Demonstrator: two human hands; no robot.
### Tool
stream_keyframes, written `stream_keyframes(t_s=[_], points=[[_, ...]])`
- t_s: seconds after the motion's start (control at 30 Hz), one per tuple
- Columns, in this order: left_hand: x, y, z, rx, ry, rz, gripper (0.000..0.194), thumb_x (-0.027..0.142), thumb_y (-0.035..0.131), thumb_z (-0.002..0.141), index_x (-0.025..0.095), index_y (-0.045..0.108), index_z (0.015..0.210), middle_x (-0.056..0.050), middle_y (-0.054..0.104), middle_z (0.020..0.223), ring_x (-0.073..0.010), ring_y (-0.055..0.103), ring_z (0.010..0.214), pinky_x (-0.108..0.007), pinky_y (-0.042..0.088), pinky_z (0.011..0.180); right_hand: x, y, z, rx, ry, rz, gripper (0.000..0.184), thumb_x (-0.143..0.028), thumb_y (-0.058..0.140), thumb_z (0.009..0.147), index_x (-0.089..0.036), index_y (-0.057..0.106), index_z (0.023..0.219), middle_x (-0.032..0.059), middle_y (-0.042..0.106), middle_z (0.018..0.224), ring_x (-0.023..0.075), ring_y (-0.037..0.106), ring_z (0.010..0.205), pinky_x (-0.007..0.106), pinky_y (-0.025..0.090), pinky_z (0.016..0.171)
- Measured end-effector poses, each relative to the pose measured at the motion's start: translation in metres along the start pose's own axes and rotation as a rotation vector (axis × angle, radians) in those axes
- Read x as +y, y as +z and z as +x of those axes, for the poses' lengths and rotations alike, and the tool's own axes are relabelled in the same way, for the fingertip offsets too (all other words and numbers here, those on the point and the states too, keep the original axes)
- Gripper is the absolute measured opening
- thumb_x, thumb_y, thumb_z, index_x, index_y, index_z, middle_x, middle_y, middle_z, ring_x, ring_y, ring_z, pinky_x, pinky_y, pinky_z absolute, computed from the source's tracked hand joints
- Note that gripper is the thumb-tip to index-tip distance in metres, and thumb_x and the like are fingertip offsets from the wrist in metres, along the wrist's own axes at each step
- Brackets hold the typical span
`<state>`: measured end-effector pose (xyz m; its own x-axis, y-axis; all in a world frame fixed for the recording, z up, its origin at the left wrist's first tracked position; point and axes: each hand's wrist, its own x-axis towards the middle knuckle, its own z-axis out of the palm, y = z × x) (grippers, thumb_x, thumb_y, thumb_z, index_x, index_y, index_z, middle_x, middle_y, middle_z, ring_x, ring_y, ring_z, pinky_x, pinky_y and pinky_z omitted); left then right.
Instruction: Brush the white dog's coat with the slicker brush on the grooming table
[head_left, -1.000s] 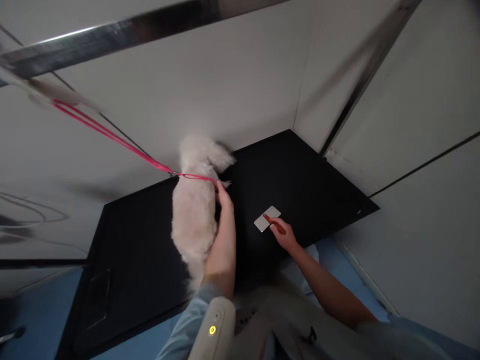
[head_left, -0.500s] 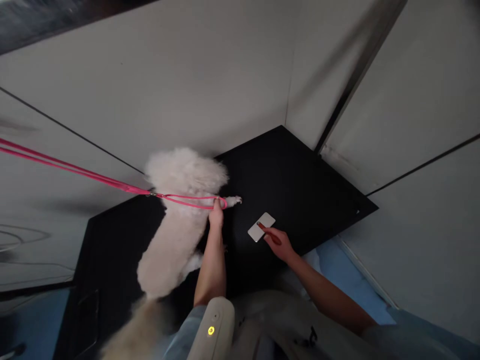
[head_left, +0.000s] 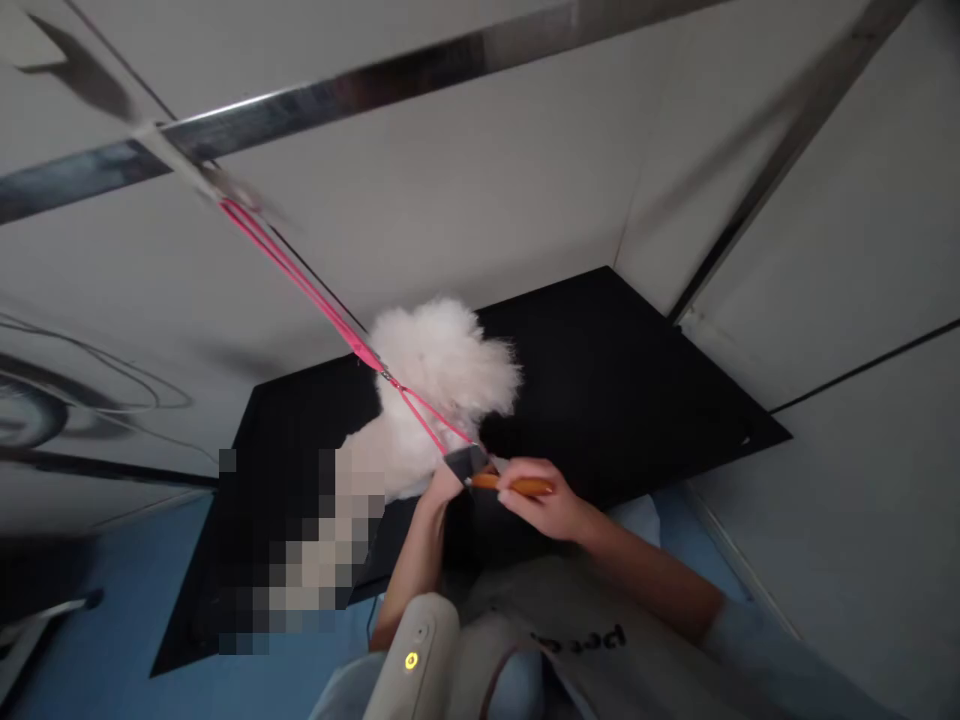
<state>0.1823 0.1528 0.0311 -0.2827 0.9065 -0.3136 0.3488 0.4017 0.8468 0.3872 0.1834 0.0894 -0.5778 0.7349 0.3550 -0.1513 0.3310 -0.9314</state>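
Note:
A fluffy white dog (head_left: 442, 365) is on the black table, its body partly masked by blocks. My right hand (head_left: 547, 500) is wrapped round the orange handle of a slicker brush (head_left: 517, 486). The brush's flat rectangular head reaches my left hand (head_left: 445, 488) and covers its fingers. The dog's front leg, gripped by that hand a moment earlier, is now mostly hidden behind the brush head. A pink leash loop (head_left: 429, 415) runs tight from a metal clip down to the same spot.
The black table (head_left: 600, 380) stands against grey wall panels. A metal bar (head_left: 360, 80) crosses above, with the pink leash (head_left: 300, 275) hanging slantwise from an arm near it. Cables (head_left: 97, 355) and a round object are at the left. Blue floor (head_left: 142, 560) shows below.
My right hand has brought the slicker brush left, from over the bare table to my left hand. The dog's head and the leash sit further right in view, and the camera has tilted up.

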Motion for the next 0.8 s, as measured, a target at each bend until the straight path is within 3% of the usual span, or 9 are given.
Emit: stream_keyframes(t_s=[0.1, 0.2, 0.27, 0.4, 0.43, 0.6, 0.63, 0.73, 0.8], points=[[-0.006, -0.009, -0.017, 0.01, -0.046, -0.041, 0.029, 0.04, 0.066, 0.074, 0.013, 0.071, 0.085, -0.01, 0.073, 0.092, -0.0249, 0.066, 0.093, -0.038, 0.052, 0.089, -0.008, 0.007, 0.055, 0.019, 0.0, 0.09, 0.015, -0.034, 0.063, 0.078, -0.019, 0.066, 0.079, 0.0022, 0.066, 0.074, 0.0145, 0.061, 0.065, 0.027, 0.049, 0.063], [-0.019, -0.015, -0.032, -0.002, -0.06, -0.004, 0.029, 0.038, 0.063, 0.075, 0.013, 0.07, 0.086, -0.011, 0.073, 0.095, -0.0266, 0.065, 0.096, -0.04, 0.049, 0.092, -0.005, -0.004, 0.082, 0.395, -0.02, 0.078, 0.019, -0.038, 0.065, 0.077, -0.02, 0.063, 0.081, 0.002, 0.065, 0.077, 0.0162, 0.063, 0.071, 0.03, 0.051, 0.069], [-0.029, -0.02, -0.041, -0.025, -0.076, 0.056, 0.024, 0.036, 0.061, 0.074, 0.013, 0.067, 0.074, -0.011, 0.072, 0.086, -0.0275, 0.066, 0.088, -0.041, 0.051, 0.088, -0.001, -0.005, 0.078, 0.492, -0.019, 0.069, 0.02, -0.039, 0.066, 0.077, -0.02, 0.063, 0.081, 0.0025, 0.066, 0.079, 0.0169, 0.064, 0.073, 0.031, 0.051, 0.071], [-0.04, -0.034, -0.054, -0.056, 0.007, -0.013, 0.024, 0.038, 0.059, 0.069, 0.014, 0.064, 0.073, -0.01, 0.071, 0.082, -0.0253, 0.064, 0.082, -0.038, 0.051, 0.083, 0.012, 0.02, 0.06, 0.13, 0.163, 0.227, 0.026, -0.045, 0.069, 0.072, -0.02, 0.062, 0.072, 0.0019, 0.065, 0.064, 0.0176, 0.063, 0.059, 0.031, 0.052, 0.058], [-0.041, -0.038, -0.056, -0.053, 0.019, -0.047, 0.026, 0.039, 0.059, 0.068, 0.014, 0.064, 0.074, -0.009, 0.07, 0.081, -0.0245, 0.063, 0.08, -0.038, 0.052, 0.081, 0.014, 0.026, 0.059, 0.126, 0.196, 0.285, 0.029, -0.047, 0.07, 0.071, -0.02, 0.061, 0.07, 0.0015, 0.064, 0.062, 0.0178, 0.063, 0.058, 0.031, 0.052, 0.058], [-0.043, -0.046, -0.066, -0.079, -0.001, -0.092, 0.025, 0.039, 0.059, 0.066, 0.016, 0.063, 0.07, -0.006, 0.067, 0.072, -0.0209, 0.058, 0.071, -0.036, 0.051, 0.075, 0.014, 0.049, 0.055, 0.641, 0.101, 0.462, 0.031, -0.049, 0.066, 0.077, -0.022, 0.056, 0.085, -0.0031, 0.063, 0.06, 0.018, 0.069, 0.068, 0.034, 0.055, 0.073], [-0.044, -0.046, -0.067, -0.102, 0.003, -0.084, 0.023, 0.039, 0.059, 0.066, 0.016, 0.063, 0.068, -0.005, 0.066, 0.071, -0.0203, 0.057, 0.07, -0.036, 0.05, 0.075, 0.013, 0.055, 0.051, 0.607, 0.109, 0.458, 0.03, -0.049, 0.065, 0.078, -0.022, 0.055, 0.086, -0.0036, 0.062, 0.058, 0.0179, 0.069, 0.067, 0.034, 0.055, 0.072], [-0.051, -0.049, -0.072, -0.122, 0.015, -0.107, 0.025, 0.041, 0.064, 0.065, 0.016, 0.061, 0.067, -0.005, 0.066, 0.071, -0.0186, 0.055, 0.067, -0.034, 0.049, 0.071, 0.019, 0.074, 0.042, 0.282, 0.25, 0.461, 0.034, -0.052, 0.069, 0.073, -0.021, 0.055, 0.078, -0.0031, 0.062, 0.053, 0.0179, 0.068, 0.058, 0.031, 0.055, 0.061], [-0.061, -0.054, -0.076, -0.131, 0.007, -0.171, 0.036, 0.05, 0.065, 0.066, 0.015, 0.06, 0.068, -0.006, 0.064, 0.068, -0.018, 0.054, 0.064, -0.034, 0.048, 0.068, 0.031, 0.076, 0.044, 0.253, 0.334, 0.489, 0.04, -0.055, 0.072, 0.067, -0.021, 0.055, 0.077, -0.0027, 0.063, 0.054, 0.0173, 0.067, 0.055, 0.029, 0.054, 0.055]])
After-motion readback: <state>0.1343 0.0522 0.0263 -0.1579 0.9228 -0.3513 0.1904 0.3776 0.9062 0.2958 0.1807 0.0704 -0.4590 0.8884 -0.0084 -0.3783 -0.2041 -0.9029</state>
